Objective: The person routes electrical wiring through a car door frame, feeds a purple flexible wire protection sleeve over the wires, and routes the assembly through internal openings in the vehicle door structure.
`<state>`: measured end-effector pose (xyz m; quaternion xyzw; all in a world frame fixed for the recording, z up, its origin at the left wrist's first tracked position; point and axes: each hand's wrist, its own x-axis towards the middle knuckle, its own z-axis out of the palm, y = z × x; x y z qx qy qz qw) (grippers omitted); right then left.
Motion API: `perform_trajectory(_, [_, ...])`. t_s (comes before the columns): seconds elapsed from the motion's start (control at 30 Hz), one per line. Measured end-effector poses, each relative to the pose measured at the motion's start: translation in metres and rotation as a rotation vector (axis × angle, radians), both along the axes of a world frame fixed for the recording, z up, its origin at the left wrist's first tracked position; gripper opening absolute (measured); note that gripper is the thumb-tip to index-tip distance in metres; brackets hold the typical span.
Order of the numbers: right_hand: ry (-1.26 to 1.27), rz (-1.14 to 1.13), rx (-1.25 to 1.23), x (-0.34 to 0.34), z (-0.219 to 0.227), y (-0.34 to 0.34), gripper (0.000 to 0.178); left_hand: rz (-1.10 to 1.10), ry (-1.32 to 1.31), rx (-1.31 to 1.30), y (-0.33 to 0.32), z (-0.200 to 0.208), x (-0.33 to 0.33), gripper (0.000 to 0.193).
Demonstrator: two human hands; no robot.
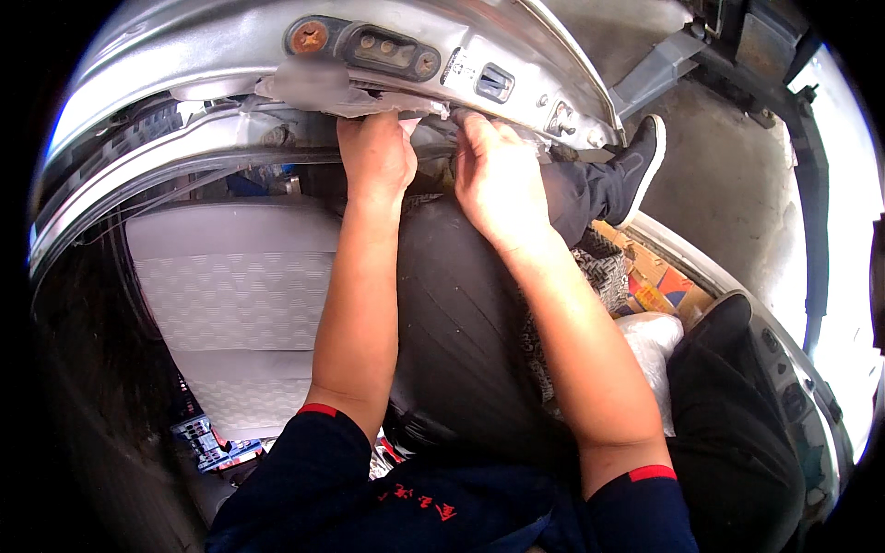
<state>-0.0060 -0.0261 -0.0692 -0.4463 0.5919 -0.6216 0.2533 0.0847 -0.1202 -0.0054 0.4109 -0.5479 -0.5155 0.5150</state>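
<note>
Both my arms stretch forward to the lower edge of a silver vehicle panel [258, 46]. My left hand [378, 161] is closed in a fist just under that edge, its fingertips hidden. A crumpled, torn greyish sheet [406, 101] hangs along the edge right above it. To its right, my right hand [498, 175] has its fingers bent and pressed together at the same edge. What either hand grips is out of sight. Above the hands, the panel carries a dark oval fitting [392, 51], a rusty round bolt [308, 37] and a rectangular latch slot [495, 83].
A grey patterned seat [230, 286] lies left of my legs. On the right are cardboard [650, 267], a whitish plastic bag [650, 341] and a metal door sill [678, 244]. One dark shoe [643, 170] extends past the panel. A metal frame [659, 69] stands beyond it.
</note>
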Motion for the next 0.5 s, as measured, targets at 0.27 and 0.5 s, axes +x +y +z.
perform_trajectory(0.27, [0.000,-0.003,0.007,-0.001,0.003,-0.003,0.021,0.082,-0.077,0.008,-0.017,-0.015,0.024,0.031])
perform_trajectory(0.5, [-0.352,0.028,0.031,0.004,0.001,-0.005,0.013,0.032,-0.038,-0.049,-0.010,-0.011,0.011,0.024])
